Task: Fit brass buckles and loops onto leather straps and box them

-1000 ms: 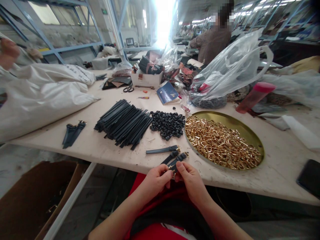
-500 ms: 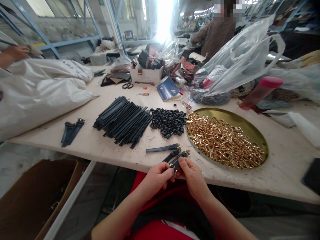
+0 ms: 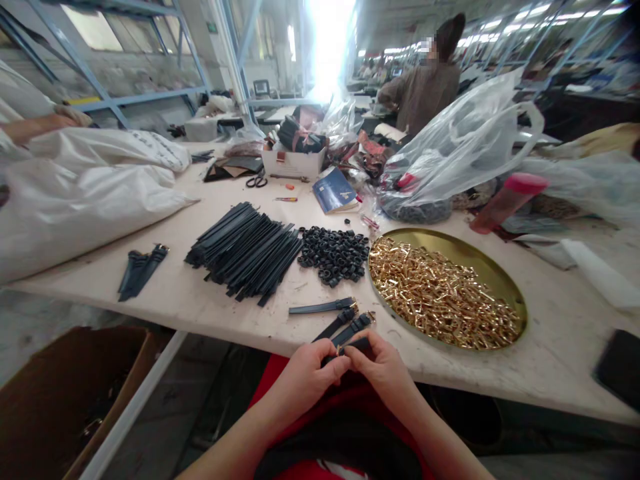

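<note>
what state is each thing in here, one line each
left hand: fingers pinched on black strap
right hand: fingers pinched on the same strap
buckled straps: lying flat on table
strap pile: loose heap
gold tray: heaped with gold buckles
pink bottle: capped, lying tilted
blue booklet: closed
phone: screen dark
cardboard box: open

Strap (image 3: 357, 345) end hidden under fingers (image 3: 369, 359); phone (image 3: 620, 367) cut by right edge.

hands (image 3: 306, 379) drawn slightly back, strap (image 3: 356, 346) now turned level
</note>
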A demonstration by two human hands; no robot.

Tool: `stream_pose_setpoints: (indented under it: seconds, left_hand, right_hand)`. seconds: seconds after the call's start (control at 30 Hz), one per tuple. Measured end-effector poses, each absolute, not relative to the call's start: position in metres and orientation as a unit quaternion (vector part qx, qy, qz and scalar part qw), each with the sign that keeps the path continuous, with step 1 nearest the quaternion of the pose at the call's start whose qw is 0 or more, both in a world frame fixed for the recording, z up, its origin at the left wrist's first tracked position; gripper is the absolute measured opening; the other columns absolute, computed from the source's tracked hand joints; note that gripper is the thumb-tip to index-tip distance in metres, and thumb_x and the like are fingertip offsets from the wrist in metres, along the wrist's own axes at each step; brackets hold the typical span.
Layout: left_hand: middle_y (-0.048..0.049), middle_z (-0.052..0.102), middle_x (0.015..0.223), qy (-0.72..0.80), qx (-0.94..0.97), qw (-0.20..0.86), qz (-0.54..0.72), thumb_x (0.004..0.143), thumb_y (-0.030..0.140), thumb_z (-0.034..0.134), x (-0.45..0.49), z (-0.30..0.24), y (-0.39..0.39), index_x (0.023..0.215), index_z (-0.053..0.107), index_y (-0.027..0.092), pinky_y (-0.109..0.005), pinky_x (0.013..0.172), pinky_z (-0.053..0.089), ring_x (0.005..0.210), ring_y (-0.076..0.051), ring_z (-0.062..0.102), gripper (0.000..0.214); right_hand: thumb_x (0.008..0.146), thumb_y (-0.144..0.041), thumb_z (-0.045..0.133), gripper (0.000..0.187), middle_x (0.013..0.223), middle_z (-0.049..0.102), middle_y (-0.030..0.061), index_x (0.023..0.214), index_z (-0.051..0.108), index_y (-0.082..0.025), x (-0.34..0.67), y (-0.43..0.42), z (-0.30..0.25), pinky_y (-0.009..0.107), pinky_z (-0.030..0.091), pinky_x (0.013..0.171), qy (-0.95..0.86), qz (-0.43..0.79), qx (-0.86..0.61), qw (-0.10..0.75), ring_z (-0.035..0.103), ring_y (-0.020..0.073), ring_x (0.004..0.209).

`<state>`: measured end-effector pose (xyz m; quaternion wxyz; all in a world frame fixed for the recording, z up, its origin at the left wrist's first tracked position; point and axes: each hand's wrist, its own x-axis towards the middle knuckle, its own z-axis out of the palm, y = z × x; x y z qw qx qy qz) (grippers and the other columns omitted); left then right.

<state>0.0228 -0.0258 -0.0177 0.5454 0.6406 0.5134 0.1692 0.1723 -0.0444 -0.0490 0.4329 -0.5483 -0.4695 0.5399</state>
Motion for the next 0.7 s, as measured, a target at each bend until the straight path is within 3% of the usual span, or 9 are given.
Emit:
stream_pose_setpoints:
  seconds: [0.2, 0.3, 0.37, 0.5, 0.57, 0.7]
  left_hand:
    - [0.0048, 0.048, 0.052, 0.522, 0.638, 0.534, 0.187, 0.07, 0.042, 0.058, 0.02, -0.024, 0.001, 0.06, 0.048, 0.015, -0.02, 0.048, 0.03, 0.052, -0.009, 0.043, 0.03]
    - [0.0056, 0.052, 0.057, 0.52, 0.618, 0.548, 0.216, 0.069, 0.036, 0.058, 0.022, -0.027, 0.015, 0.083, 0.051, 0.015, -0.02, 0.047, 0.032, 0.05, -0.01, 0.045, 0.025]
    - [0.0051, 0.054, 0.061, 0.491, 0.619, 0.573, 0.219, 0.073, 0.033, 0.053, 0.024, -0.024, 0.021, 0.099, 0.05, 0.017, -0.02, 0.048, 0.035, 0.05, -0.01, 0.048, 0.03]
    - [0.0045, 0.052, 0.056, 0.499, 0.633, 0.55, 0.22, 0.079, 0.032, 0.045, 0.028, -0.021, 0.031, 0.088, 0.056, 0.016, -0.02, 0.048, 0.035, 0.048, -0.009, 0.045, 0.022]
    - [0.0056, 0.049, 0.053, 0.522, 0.619, 0.539, 0.232, 0.079, 0.034, 0.044, 0.027, -0.024, 0.035, 0.085, 0.054, 0.016, -0.02, 0.048, 0.034, 0.046, -0.009, 0.043, 0.021]
    - [0.0061, 0.048, 0.05, 0.539, 0.614, 0.524, 0.24, 0.079, 0.036, 0.045, 0.025, -0.032, 0.039, 0.082, 0.054, 0.017, -0.02, 0.049, 0.034, 0.047, -0.01, 0.045, 0.022]
  right_hand:
    - [0.08, -0.044, 0.049, 0.028, 0.06, 0.053, -0.0022, 0.07, 0.051, -0.018, 0.175, -0.026, -0.044, 0.023, 0.039, 0.054, -0.549, 0.516, -0.518, 0.404, 0.048, 0.0117, 0.057]
    - [0.087, -0.048, 0.029, 0.044, 0.058, 0.054, 0.0008, 0.067, 0.053, -0.017, 0.187, -0.001, -0.041, 0.025, 0.041, 0.054, -0.588, 0.537, -0.489, 0.357, 0.051, 0.013, 0.056]
    - [0.089, -0.045, 0.022, 0.048, 0.063, 0.058, 0.0033, 0.072, 0.057, -0.016, 0.2, 0.024, -0.043, 0.026, 0.042, 0.056, -0.627, 0.463, -0.529, 0.335, 0.054, 0.0146, 0.059]
    - [0.084, -0.021, 0.04, 0.021, 0.085, 0.061, 0.0075, 0.086, 0.061, -0.018, 0.219, 0.077, -0.053, 0.028, 0.039, 0.067, -0.732, 0.137, -0.633, 0.211, 0.056, 0.0184, 0.077]
    - [0.08, -0.012, 0.043, 0.02, 0.085, 0.061, 0.009, 0.082, 0.062, -0.017, 0.223, 0.095, -0.059, 0.03, 0.037, 0.068, -0.751, 0.091, -0.634, 0.161, 0.056, 0.0202, 0.078]
    - [0.075, -0.011, 0.049, 0.013, 0.078, 0.06, 0.0072, 0.071, 0.059, -0.018, 0.226, 0.106, -0.064, 0.029, 0.035, 0.066, -0.751, 0.108, -0.63, 0.164, 0.055, 0.0199, 0.075]
